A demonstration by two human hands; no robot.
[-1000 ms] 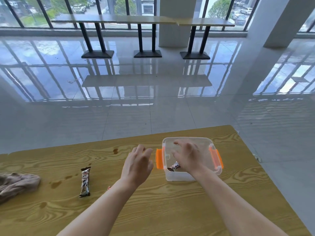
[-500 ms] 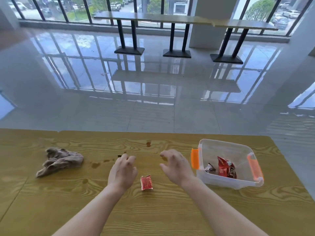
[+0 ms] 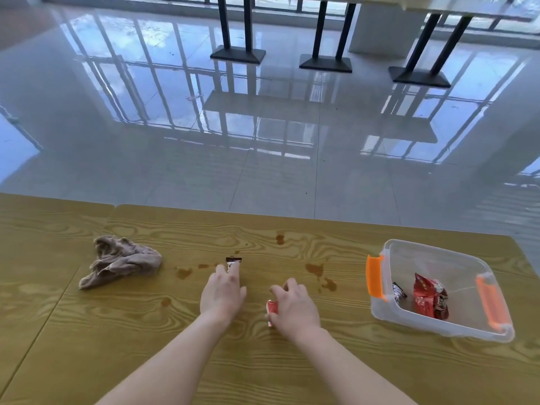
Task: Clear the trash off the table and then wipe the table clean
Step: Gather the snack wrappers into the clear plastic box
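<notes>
On the wooden table (image 3: 117, 340) my left hand (image 3: 223, 290) lies over a dark snack wrapper (image 3: 233, 260); only the wrapper's far end shows past my fingertips. Just to the right, my right hand (image 3: 296, 306) curls around a small red packet (image 3: 271, 309), thumb and fingers on either side of it. A clear plastic box (image 3: 432, 249) with orange latches stands at the right. It holds a red wrapper (image 3: 429, 299) and a small dark wrapper (image 3: 399, 290). A crumpled brown cloth (image 3: 122, 260) lies at the left. Brown stains (image 3: 315, 268) dot the tabletop.
The table's far edge runs just beyond the cloth and the box, with shiny tiled floor (image 3: 263, 156) past it. Black table legs (image 3: 236, 51) stand far off. A seam between two tabletops (image 3: 111, 209) shows at the left.
My view has tilted down and shifted left. My left hand has come down onto the dark wrapper. My right hand has left the box and closed around the red packet.
</notes>
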